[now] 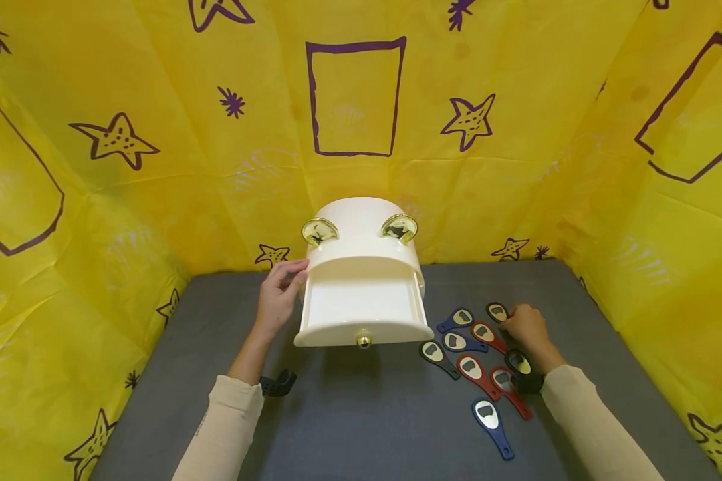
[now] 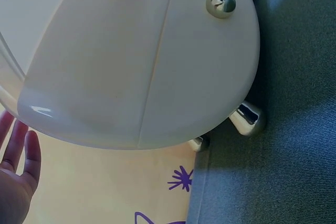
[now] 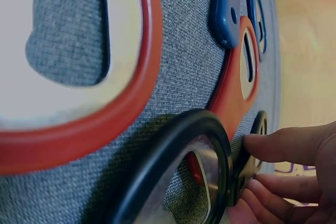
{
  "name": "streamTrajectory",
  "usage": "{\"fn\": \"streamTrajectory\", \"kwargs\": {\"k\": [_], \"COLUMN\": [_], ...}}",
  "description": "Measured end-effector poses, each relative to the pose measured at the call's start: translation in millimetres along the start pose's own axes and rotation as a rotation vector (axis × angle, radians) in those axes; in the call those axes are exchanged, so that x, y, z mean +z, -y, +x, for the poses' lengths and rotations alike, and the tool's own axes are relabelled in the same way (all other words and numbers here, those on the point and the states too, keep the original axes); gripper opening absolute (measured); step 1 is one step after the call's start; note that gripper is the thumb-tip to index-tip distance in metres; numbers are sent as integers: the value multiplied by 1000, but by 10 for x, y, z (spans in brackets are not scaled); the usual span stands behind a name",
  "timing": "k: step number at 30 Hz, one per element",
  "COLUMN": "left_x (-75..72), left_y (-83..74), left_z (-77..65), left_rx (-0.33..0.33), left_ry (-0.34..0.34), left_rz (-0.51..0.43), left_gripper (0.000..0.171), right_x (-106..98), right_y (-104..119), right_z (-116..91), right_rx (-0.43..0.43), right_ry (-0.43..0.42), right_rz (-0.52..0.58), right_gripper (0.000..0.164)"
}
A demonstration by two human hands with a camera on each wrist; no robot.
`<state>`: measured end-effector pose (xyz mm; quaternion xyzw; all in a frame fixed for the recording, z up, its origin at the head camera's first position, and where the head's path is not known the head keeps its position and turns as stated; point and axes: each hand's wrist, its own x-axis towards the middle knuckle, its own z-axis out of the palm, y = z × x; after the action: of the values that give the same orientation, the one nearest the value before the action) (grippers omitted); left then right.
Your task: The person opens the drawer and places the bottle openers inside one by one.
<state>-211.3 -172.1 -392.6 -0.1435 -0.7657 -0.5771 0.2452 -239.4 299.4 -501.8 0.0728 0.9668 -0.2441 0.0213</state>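
Observation:
A glossy white cabinet (image 1: 361, 230) with gold fittings has its upper drawer (image 1: 363, 300) pulled out toward me, and the drawer is empty. Against the cabinet's left side rest the fingertips of my left hand (image 1: 277, 298), fingers extended; in the left wrist view that hand (image 2: 18, 177) shows beside the drawer's edge. On the right, my right hand (image 1: 526, 327) pinches a black bottle opener (image 1: 497, 312) between thumb and fingers. Another black bottle opener (image 3: 178, 145) lies close below that wrist, large in the right wrist view.
Several more bottle openers lie on the grey table (image 1: 361, 427): blue (image 1: 491, 424), red (image 1: 476, 373) and dark green-black (image 1: 438, 357), some overlapping. A gold knob (image 1: 364, 341) sticks out from the drawer front. Yellow patterned cloth (image 1: 361, 100) walls the table's back and sides.

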Motion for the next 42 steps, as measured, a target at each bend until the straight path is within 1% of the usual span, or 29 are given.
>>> {"fn": "streamTrajectory", "kwargs": {"k": [8, 13, 14, 19, 21, 25, 28, 32, 33, 38, 42], "left_x": [8, 4, 6, 16, 15, 10, 13, 21, 20, 18, 24], "left_y": [19, 31, 32, 31, 26, 32, 159, 356, 378, 407, 396], "left_z": [-5, 5, 9, 13, 5, -2, 8, 14, 9, -2, 9], "left_rx": [-1, -5, -3, 6, 2, -12, -14, -5, -5, -2, 5], "left_ry": [-6, -7, -6, -10, -11, -4, -14, -38, -41, -39, -30], "left_rz": [-23, -22, -23, -37, -35, -23, -35, -35, -32, -29, -32], "left_gripper": [21, 21, 21, 21, 21, 22, 22, 22, 22, 21, 22], "right_x": [-25, -25, -26, -40, -43, -76, -139, -276, -315, -514, -705], "right_y": [5, -46, -63, -114, -118, -92, -20, 124, 164, 394, 605], "right_z": [-26, 11, 19, 44, 39, 29, 23, -7, -17, -66, -123], "right_rx": [-13, -25, -26, -18, -10, -13, -40, -91, -103, -161, -221], "right_ry": [10, 35, 35, 41, 41, 16, -2, -14, -17, -45, -67], "right_rz": [1, 24, 33, 92, 114, 159, 173, 177, 178, 180, 181], "right_gripper": [30, 19, 19, 41, 43, 41, 40, 42, 42, 43, 41]}}
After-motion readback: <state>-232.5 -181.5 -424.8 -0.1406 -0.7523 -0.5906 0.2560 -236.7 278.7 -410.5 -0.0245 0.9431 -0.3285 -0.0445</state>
